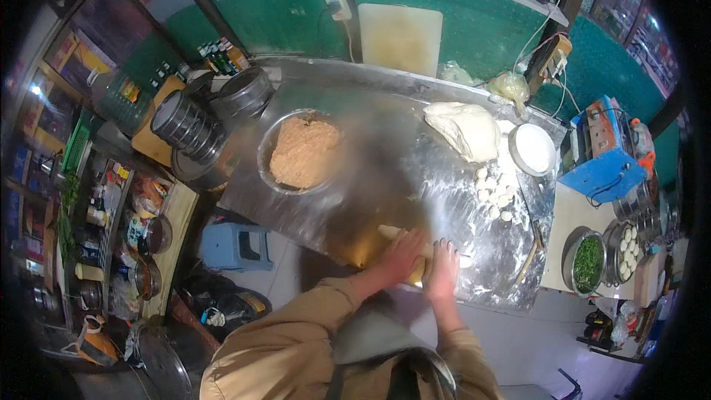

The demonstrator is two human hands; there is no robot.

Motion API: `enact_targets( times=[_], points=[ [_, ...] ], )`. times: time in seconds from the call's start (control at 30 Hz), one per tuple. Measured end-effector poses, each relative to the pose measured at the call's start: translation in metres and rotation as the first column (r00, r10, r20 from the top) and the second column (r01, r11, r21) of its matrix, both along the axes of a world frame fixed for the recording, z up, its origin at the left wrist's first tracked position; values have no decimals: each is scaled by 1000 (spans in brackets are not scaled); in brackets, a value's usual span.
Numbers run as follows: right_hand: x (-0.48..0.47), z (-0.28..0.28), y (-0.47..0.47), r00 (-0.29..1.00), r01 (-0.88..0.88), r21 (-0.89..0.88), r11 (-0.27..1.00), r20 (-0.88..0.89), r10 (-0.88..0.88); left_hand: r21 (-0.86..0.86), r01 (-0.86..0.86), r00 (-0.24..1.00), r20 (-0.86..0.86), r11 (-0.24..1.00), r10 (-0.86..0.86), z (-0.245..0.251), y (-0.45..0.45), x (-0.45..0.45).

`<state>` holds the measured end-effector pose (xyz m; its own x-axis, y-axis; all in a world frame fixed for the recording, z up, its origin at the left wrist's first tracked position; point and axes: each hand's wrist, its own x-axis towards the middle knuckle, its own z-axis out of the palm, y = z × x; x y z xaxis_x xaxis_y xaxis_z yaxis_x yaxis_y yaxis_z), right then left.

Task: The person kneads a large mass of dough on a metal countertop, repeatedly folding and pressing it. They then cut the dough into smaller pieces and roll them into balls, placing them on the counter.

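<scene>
A pale roll of dough (390,230) lies at the near edge of the steel-topped table (383,103). My left hand (401,255) rests on the roll with its fingers extended. Close beside it, my right hand (443,268) presses on the same roll, whose floury end shows past the fingers. Both palms face down, and the part of the dough under them is hidden. To the right are several small dough pieces (493,193), with a large lump of dough (464,129) behind them. A blur covers the table's middle.
A metal bowl of minced filling (304,153) stands to the left. At the right are a bowl of flour (534,149), a wooden-handled knife (527,261) and a bowl of chopped greens (589,263). A blue plastic stool (236,247) sits on the floor at left.
</scene>
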<state>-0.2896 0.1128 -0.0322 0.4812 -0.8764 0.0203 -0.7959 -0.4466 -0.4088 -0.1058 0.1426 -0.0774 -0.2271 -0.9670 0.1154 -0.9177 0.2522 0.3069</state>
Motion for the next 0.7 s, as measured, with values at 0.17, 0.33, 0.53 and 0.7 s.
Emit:
enact_targets(
  times=[0.17,0.33,0.53,0.7],
  points=[
    [31,0,-84,979,130,11,991,-161,-127,115,-42,999,27,992,39,16,-92,3],
    [37,-18,-142,972,176,-82,981,-144,-186,46,5,996,86,999,-9,19,-146,9],
    [35,-24,-148,977,211,-78,974,-20,-214,100,-144,989,56,984,139,19,-172,9],
    [8,-7,-60,996,59,-65,996,-63,-63,286,-68,987,157,956,23,36,-81,5]
  ],
)
